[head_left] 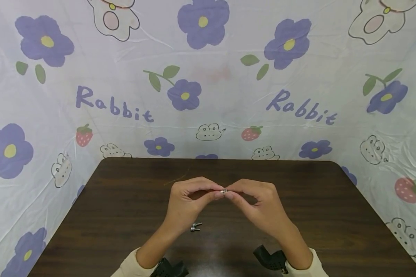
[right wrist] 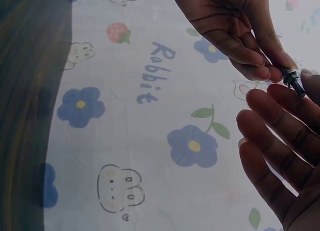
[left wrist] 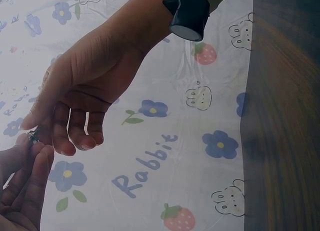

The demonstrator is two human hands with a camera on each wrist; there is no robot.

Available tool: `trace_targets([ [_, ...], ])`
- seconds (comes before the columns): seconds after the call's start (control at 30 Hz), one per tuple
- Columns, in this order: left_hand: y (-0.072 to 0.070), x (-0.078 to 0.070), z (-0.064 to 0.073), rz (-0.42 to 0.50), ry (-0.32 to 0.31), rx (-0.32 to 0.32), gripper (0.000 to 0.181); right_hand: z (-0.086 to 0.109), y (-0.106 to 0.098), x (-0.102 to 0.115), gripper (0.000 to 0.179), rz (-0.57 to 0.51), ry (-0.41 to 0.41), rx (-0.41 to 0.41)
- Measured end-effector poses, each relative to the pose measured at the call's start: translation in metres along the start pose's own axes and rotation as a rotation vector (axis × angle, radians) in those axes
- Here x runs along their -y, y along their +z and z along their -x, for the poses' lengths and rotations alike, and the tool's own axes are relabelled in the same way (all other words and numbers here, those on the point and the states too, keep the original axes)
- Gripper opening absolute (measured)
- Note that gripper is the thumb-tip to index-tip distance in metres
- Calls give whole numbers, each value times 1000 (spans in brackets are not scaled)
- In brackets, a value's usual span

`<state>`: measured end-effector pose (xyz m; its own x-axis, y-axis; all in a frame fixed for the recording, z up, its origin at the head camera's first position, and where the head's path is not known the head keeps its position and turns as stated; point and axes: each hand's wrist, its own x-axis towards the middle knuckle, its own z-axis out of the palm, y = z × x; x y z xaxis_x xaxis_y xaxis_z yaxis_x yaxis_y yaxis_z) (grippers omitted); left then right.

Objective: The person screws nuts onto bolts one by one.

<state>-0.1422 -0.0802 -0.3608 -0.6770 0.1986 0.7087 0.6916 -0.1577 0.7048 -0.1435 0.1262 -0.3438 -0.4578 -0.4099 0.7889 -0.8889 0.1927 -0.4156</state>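
Note:
Both hands meet above the table, fingertip to fingertip, at a small metal screw. The thumb and forefinger of the left hand pinch its head end, which their tips mostly hide. A wider collar that looks like a nut sits round the shank, and the dark threaded end sticks out past it. At this collar the right hand pinches with thumb and forefinger. Its other fingers are spread loosely below in the right wrist view.
Two more socket-head screws lie on the dark wooden table, near the left forearm. Black wrist cameras are strapped under both sleeves. A white cloth printed with flowers and rabbits hangs behind the table and along its sides.

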Motion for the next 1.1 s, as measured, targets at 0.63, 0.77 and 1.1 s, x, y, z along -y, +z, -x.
trace_targets([
  [0.63,0,0,-1,4,13,-5,13,0,-1,1,26,-6,11,7],
  [0.77,0,-1,-1,8,19,-4,13,0,-1,0,23,5,15,8],
  [1.1,0,-1,-2,5,24,-14,13,1,-3,-1,20,18,39,8],
])
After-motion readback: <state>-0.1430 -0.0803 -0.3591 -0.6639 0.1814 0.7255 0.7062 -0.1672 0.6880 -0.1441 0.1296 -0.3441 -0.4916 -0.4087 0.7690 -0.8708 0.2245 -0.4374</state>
